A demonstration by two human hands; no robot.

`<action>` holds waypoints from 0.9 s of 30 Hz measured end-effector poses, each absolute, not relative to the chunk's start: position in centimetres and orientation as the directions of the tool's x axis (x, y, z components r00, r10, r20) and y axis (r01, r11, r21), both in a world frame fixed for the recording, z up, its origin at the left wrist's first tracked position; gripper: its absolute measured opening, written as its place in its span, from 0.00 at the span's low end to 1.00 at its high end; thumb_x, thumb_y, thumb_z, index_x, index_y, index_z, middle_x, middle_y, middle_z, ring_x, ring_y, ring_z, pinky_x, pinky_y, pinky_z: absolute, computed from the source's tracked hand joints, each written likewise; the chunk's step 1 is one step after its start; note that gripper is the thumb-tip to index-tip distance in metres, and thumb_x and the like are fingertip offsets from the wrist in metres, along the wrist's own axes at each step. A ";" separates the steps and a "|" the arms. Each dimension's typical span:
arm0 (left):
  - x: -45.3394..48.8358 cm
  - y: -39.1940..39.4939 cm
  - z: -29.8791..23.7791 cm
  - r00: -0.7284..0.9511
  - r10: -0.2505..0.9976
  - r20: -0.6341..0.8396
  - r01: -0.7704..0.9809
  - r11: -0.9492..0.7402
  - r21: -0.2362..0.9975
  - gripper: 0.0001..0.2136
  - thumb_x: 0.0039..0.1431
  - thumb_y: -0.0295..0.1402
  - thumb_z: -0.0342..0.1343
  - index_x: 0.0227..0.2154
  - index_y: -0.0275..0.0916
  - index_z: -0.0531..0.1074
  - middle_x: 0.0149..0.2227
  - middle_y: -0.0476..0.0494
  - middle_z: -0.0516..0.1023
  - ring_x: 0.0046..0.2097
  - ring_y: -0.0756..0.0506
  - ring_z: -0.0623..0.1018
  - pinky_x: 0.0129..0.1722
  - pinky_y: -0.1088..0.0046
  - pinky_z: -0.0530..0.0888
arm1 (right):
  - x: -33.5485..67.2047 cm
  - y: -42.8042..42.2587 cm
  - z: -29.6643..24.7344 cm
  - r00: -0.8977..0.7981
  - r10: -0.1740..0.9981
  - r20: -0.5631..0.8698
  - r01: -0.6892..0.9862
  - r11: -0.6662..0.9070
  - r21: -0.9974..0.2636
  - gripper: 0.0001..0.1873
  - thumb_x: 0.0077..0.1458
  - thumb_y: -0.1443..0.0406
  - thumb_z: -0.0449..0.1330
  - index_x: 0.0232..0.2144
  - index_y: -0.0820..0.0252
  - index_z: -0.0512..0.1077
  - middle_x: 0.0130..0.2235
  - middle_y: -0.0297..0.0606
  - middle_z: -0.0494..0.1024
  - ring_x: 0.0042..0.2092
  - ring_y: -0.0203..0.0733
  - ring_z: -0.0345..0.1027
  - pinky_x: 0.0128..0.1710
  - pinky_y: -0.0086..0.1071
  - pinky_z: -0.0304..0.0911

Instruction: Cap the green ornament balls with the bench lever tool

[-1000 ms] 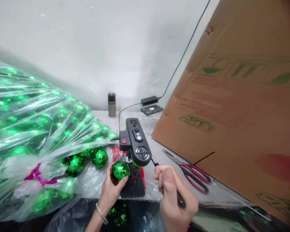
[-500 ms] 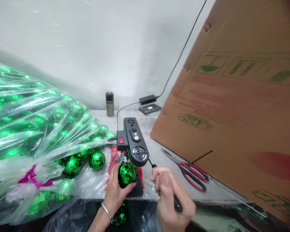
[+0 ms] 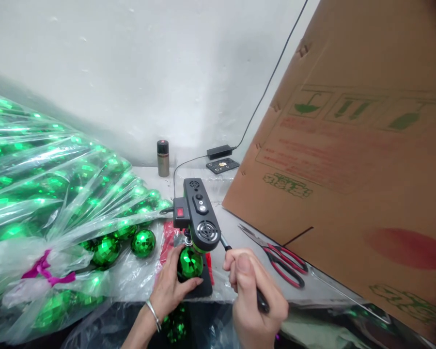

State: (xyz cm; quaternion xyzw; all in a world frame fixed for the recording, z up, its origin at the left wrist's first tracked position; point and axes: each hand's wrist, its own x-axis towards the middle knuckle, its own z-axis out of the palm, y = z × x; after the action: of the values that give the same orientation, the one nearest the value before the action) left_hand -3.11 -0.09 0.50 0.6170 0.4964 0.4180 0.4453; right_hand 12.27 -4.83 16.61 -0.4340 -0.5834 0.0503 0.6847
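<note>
Left hand (image 3: 168, 287) pinches glossy green faceted ball (image 3: 191, 263), shifted to black oblong machine's (image 3: 202, 213) six o'clock; apparently lined up. Right hand (image 3: 257, 293), four o'clock, grips black-handled metal lever (image 3: 224, 242).

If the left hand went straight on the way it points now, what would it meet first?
Past the green ball it holds, the left hand would probably meet the black machine first, near its silver fitting, though depth there is hard to judge.
</note>
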 end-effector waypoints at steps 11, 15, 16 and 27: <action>-6.0 0.6 1.1 0.085 0.988 -0.127 0.054 0.123 0.991 0.42 0.59 0.65 0.65 0.67 0.40 0.70 0.71 0.32 0.76 0.74 0.28 0.73 0.75 0.48 0.69 | 12.2 -4.8 16.5 0.310 0.562 0.767 0.435 0.633 -0.640 0.18 0.75 0.73 0.54 0.29 0.56 0.67 0.27 0.31 0.71 0.28 0.33 0.68 0.28 0.29 0.62; -5.1 0.3 -0.1 0.052 0.999 -0.004 0.137 -0.003 0.991 0.40 0.59 0.61 0.66 0.67 0.41 0.70 0.71 0.31 0.75 0.73 0.27 0.73 0.73 0.46 0.72 | 12.2 -4.8 16.7 0.298 0.564 0.770 0.441 0.634 -0.635 0.18 0.75 0.74 0.53 0.30 0.56 0.66 0.27 0.30 0.71 0.29 0.33 0.69 0.27 0.28 0.62; -4.8 0.2 -0.4 0.051 0.998 0.024 0.159 -0.032 0.987 0.39 0.60 0.59 0.67 0.67 0.41 0.70 0.71 0.30 0.75 0.73 0.27 0.74 0.73 0.44 0.71 | 12.2 -4.8 16.8 0.297 0.562 0.772 0.441 0.636 -0.633 0.18 0.74 0.74 0.53 0.30 0.56 0.66 0.27 0.30 0.71 0.29 0.33 0.69 0.27 0.28 0.62; -1.0 -0.9 -2.3 0.046 0.955 0.292 0.362 -0.288 0.886 0.34 0.57 0.40 0.71 0.65 0.42 0.71 0.66 0.29 0.77 0.69 0.25 0.77 0.68 0.36 0.74 | 12.4 -4.9 16.2 0.282 0.556 0.782 0.432 0.654 -0.621 0.17 0.74 0.74 0.53 0.31 0.56 0.67 0.29 0.31 0.73 0.29 0.33 0.70 0.27 0.28 0.62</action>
State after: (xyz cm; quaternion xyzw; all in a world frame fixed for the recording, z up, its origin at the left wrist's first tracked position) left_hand -0.98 -0.87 -2.26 0.6508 0.5062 0.4698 0.3156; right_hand 12.42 -4.92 16.24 -0.4137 -0.5974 0.0451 0.6855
